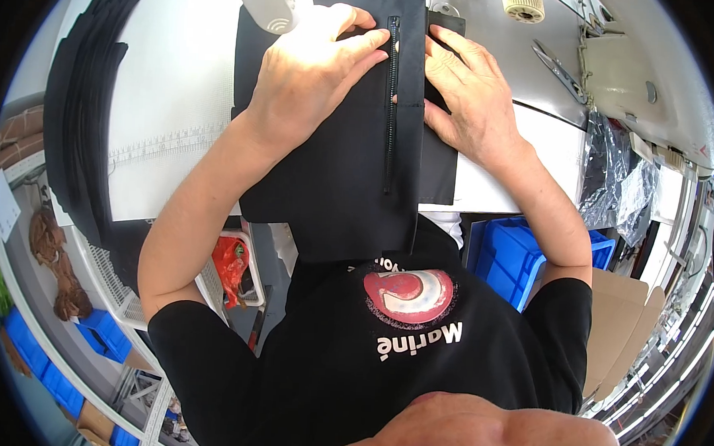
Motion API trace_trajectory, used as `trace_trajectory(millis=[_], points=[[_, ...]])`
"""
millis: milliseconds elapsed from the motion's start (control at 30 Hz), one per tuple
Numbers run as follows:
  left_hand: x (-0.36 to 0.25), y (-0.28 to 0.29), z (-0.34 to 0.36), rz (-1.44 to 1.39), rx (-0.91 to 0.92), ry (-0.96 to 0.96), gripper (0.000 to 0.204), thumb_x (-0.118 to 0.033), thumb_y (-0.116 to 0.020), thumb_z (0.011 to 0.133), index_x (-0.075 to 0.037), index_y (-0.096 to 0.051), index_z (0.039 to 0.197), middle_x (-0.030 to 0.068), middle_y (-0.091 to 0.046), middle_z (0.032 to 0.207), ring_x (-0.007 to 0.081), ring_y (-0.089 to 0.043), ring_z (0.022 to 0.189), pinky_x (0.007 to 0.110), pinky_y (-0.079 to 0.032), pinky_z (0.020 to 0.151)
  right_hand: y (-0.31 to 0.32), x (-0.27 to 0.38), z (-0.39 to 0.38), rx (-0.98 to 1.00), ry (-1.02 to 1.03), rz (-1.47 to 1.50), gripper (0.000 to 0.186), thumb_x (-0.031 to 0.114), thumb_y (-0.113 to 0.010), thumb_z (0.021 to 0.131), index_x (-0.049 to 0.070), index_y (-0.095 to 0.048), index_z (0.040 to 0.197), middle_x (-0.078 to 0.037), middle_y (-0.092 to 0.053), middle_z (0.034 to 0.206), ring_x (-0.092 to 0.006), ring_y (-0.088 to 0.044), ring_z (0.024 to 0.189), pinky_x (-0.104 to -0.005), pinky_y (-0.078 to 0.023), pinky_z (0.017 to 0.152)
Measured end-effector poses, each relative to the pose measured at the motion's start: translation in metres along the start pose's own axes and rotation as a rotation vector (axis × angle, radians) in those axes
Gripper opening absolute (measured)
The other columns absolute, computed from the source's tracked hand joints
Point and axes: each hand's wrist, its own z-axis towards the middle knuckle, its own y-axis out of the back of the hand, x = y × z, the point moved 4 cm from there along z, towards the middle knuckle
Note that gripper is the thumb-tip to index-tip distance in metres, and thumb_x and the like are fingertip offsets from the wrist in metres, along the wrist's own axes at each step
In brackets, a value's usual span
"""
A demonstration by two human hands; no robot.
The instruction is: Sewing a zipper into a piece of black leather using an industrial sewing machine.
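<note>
Beyond the tabletop's [523, 170] near edge, left hand [308, 73] and right hand [475, 101] touch black fabric [327, 186], zipper [390, 133] placed, stitching unclear; their grip I can't tell.

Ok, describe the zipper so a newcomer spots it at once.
On the white table lies broad black fabric. The zipper runs lengthwise down it, its upper part between the left hand and right hand. Its narrow line of teeth sets it apart from the plain fabric alongside.

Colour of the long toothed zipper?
Black; the long toothed zipper shows best in the head view.
</note>
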Motion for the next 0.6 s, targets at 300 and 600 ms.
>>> trace_trajectory(millis=[300,600], points=[[-0.0003,-0.0018,-0.0018,0.043,0.060,0.034,0.027,-0.007,-0.075,0.075,-0.004,-0.070,0.101,0.0061,-0.067,0.100,0.0208,-0.065,0.089,0.029,-0.052,0.079,-0.0007,-0.0006,0.0003,0.038,0.004,-0.001,0.053,0.027,-0.077,0.069,0.009,-0.059,0.116,-0.004,-0.055,0.130,-0.0253,-0.046,0.125,-0.0433,-0.040,0.102],[-0.0038,0.0000,0.0006,0.051,0.025,-0.002,0.020,-0.006,-0.073,0.076,-0.002,-0.068,0.095,0.0076,-0.065,0.095,0.0252,-0.064,0.084,0.033,-0.052,0.072,0.0015,0.0003,0.0006,0.046,0.004,0.010,0.057,0.027,-0.077,0.069,0.008,-0.058,0.119,-0.006,-0.054,0.131,-0.0268,-0.045,0.125,-0.0443,-0.039,0.102]])
